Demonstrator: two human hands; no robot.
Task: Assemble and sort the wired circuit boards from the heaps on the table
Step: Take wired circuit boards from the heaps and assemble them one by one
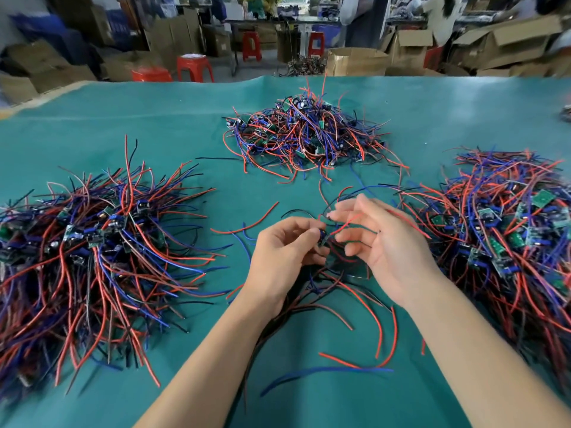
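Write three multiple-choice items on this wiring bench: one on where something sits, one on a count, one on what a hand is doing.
1. Where does the smallest heap lie?
A. at the far middle of the table
B. under the person's wrists
C. on a red stool

2. How many big heaps of wired boards lie on the green mat?
A. one
B. three
C. five

3. What is the left hand doing?
A. lying flat on the mat
B. pinching a small board with wires
C. reaching into the left heap

Answers: 1 A, it sits beyond both hands, towards the far edge. 2 B, the left heap, the right heap and the far one. 3 B, its fingertips close on a small board while the right hand is open beside a red wire.
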